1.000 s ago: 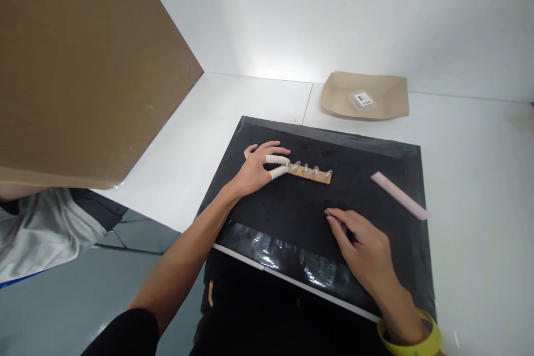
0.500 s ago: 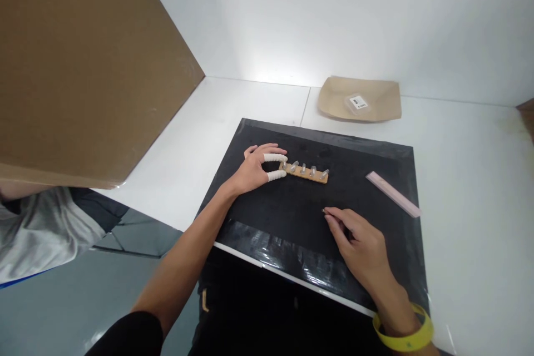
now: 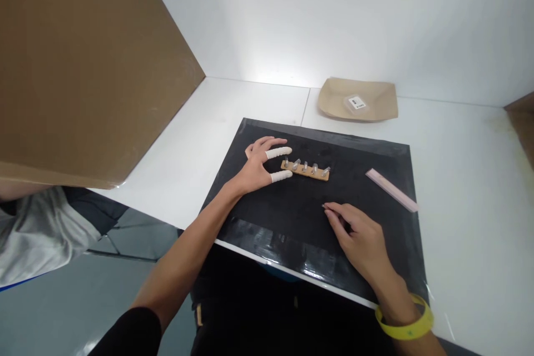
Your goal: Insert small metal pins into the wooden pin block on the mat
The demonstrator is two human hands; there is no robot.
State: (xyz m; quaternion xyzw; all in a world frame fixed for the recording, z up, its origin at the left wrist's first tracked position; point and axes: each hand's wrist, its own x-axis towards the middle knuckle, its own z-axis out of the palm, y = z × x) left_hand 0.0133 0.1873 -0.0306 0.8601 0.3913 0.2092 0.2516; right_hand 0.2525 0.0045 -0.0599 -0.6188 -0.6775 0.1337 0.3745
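- Right hand (image 3: 362,236): thumb and index are pinched together on a tiny item (image 3: 323,206), above or on the black mat (image 3: 267,208), near side of the cardboard strip (image 3: 306,174).
- Left hand (image 3: 253,172): thumb and index, in white finger cots (image 3: 280,176), stand wide apart about the strip's left end; contact with the strip is unclear.
- The strip lies on the mat, bearing five small clear pieces (image 3: 305,166) in a row.
- Step in hand, I judge: fine handling of small parts at the strip; the next move calls for a light, precise pinch that leaves the neighbouring pieces undisturbed.
- Hard to tell: the tiny item's shape, mostly hidden by fingertips; the print on the plastic case (image 3: 355,104). A co-worker's grey garment (image 3: 41,228) is cut off at left.
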